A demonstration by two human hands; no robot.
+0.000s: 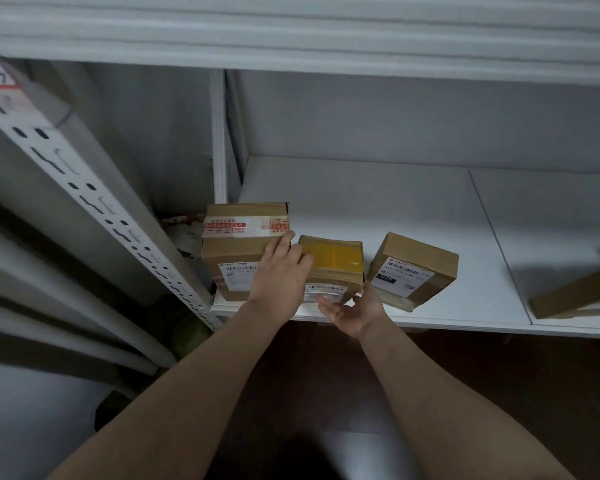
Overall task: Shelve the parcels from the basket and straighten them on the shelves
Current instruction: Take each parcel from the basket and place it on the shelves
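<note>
Three cardboard parcels stand along the front of a white shelf (395,202). The largest box (236,251), sealed with red-printed white tape, is at the left. A small parcel (336,261) wrapped in yellow tape sits in the middle, and a labelled box (416,268) stands tilted to its right. My left hand (281,271) lies with straight fingers between the large box and the yellow-taped parcel, touching both. My right hand (352,311) is palm up at the shelf's front edge, fingers relaxed against the yellow-taped parcel's label side. The basket is out of view.
Another flat cardboard box (575,299) lies at the far right of the shelf. A white perforated upright (94,202) rises at the left, with a printed packet (184,233) behind the large box. An upper shelf board (326,57) hangs overhead. Dark floor lies below.
</note>
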